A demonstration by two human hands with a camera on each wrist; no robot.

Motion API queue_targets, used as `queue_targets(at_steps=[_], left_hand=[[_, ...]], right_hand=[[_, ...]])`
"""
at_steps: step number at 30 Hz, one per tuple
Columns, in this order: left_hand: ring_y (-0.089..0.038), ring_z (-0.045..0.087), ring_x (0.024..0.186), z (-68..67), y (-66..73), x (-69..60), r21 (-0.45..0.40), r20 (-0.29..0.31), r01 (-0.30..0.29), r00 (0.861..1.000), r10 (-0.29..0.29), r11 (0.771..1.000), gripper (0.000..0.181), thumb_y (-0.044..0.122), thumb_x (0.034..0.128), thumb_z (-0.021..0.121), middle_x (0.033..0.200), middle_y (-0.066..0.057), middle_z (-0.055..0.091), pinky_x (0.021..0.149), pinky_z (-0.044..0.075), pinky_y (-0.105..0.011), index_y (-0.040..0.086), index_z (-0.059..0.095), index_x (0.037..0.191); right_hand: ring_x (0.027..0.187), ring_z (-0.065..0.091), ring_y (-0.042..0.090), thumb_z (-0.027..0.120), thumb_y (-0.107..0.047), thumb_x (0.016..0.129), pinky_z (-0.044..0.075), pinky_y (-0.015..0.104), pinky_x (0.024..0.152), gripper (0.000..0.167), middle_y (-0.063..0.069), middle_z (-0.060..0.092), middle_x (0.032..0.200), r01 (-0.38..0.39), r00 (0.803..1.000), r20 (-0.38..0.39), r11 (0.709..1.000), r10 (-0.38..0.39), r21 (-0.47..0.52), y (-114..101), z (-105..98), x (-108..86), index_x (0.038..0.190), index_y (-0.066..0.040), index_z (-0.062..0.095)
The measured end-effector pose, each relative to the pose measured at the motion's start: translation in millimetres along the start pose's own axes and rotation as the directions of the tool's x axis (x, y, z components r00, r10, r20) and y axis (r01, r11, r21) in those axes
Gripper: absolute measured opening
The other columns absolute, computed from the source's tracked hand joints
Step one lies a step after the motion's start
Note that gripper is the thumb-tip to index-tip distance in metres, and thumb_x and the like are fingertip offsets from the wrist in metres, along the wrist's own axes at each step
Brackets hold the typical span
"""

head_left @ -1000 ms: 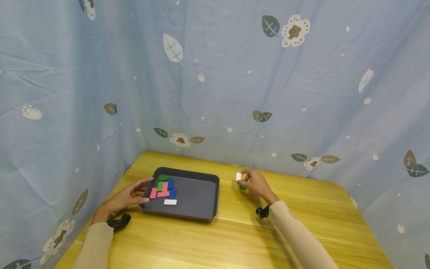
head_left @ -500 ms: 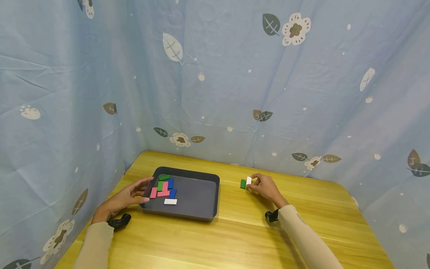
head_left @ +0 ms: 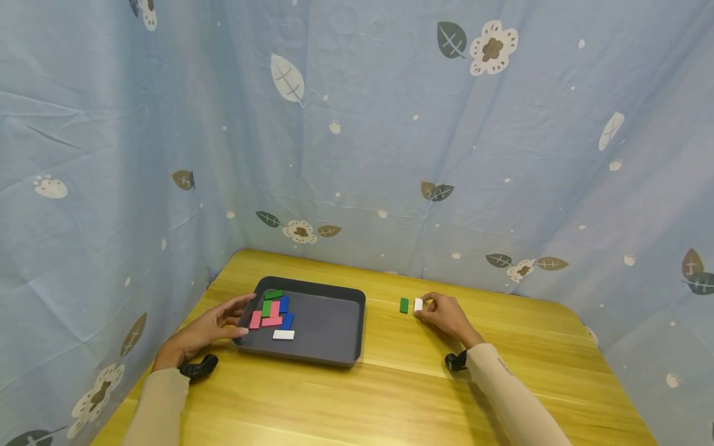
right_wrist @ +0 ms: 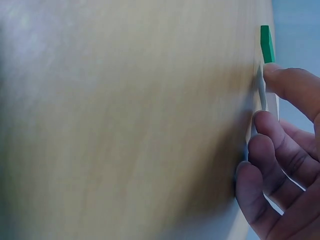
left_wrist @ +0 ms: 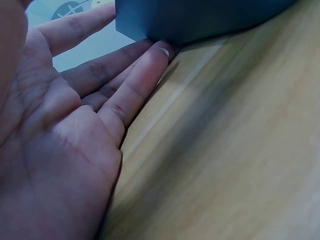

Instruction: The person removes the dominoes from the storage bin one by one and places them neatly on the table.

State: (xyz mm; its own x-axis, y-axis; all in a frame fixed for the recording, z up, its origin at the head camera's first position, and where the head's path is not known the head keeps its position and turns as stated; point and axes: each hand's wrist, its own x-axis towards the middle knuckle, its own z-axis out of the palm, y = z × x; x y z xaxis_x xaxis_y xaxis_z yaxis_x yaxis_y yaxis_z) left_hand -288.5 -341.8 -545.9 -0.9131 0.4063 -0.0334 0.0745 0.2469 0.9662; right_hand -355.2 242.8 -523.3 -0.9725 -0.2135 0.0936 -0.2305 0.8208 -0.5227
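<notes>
My right hand [head_left: 449, 317] pinches a small white domino-like block [head_left: 418, 304] between thumb and fingertips, low over the table or on it. To its left, a little apart, a green block [head_left: 404, 305] lies on the table; the right wrist view also catches that green block [right_wrist: 267, 44] just past the thumb. My left hand [head_left: 209, 325] is at the left end of a dark grey tray [head_left: 312, 287], its fingers fairly straight and touching the tray's outer wall [left_wrist: 200, 20] in the left wrist view. The thumb tip reaches the tray's near left corner.
Inside the tray's left half lie several flat blocks: green [head_left: 273, 294], blue [head_left: 287, 321], pink [head_left: 271, 321] and one white block [head_left: 283, 335]. The yellow wooden table [head_left: 312, 402] ends against a blue patterned curtain [head_left: 362, 155] at the back.
My right hand has carried the white block from above the green block to a spot on its right, lower down, uncovering the green one. My left hand and the tray have stayed put.
</notes>
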Motion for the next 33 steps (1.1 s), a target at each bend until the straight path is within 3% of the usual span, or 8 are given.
queue_targets(at_steps=[17, 24, 33], left_hand=[[-0.043, 0.039, 0.133, 0.0, 0.7, -1.0, 0.012, -0.009, -0.002, 1.0, 0.002, 1.0, 0.081, 0.015, 0.097, 0.074, 0.158, -0.023, 0.029, 0.095, 0.051, -0.036, 0.018, 0.028, 0.163], [-0.047, 0.038, 0.134, 0.8, 0.5, -1.6, 0.007, 0.0, -0.019, 1.0, 0.019, 1.0, 0.08, 0.014, 0.0972, 0.074, 0.159, -0.025, 0.028, 0.095, 0.051, -0.037, 0.016, 0.028, 0.163], [-0.043, 0.04, 0.133, 1.0, 0.7, -0.3, 0.013, 0.007, -0.025, 1.0, 0.025, 1.0, 0.079, 0.014, 0.0984, 0.072, 0.159, -0.024, 0.028, 0.095, 0.052, -0.038, 0.018, 0.028, 0.163]], right_hand=[[0.065, 0.053, 0.015, 0.081, -0.033, 0.091, 0.047, 0.034, 0.07, 0.048, -0.001, 0.062, 0.076, -0.017, 0.999, 0.039, 1.0, 0.016, 0.022, 0.4, -0.8, -1.3, 0.126, -0.002, 0.069], [0.062, 0.058, 0.016, 0.08, -0.032, 0.092, 0.048, 0.032, 0.062, 0.056, 0.0, 0.065, 0.078, -0.016, 0.999, 0.046, 0.999, 0.014, 0.046, -3.1, -4.5, -0.8, 0.136, -0.002, 0.064], [0.062, 0.06, 0.015, 0.078, -0.027, 0.095, 0.048, 0.032, 0.062, 0.052, -0.002, 0.066, 0.077, 0.067, 0.998, 0.007, 0.997, -0.067, 0.032, -24.1, -9.1, 4.9, 0.138, -0.002, 0.063]])
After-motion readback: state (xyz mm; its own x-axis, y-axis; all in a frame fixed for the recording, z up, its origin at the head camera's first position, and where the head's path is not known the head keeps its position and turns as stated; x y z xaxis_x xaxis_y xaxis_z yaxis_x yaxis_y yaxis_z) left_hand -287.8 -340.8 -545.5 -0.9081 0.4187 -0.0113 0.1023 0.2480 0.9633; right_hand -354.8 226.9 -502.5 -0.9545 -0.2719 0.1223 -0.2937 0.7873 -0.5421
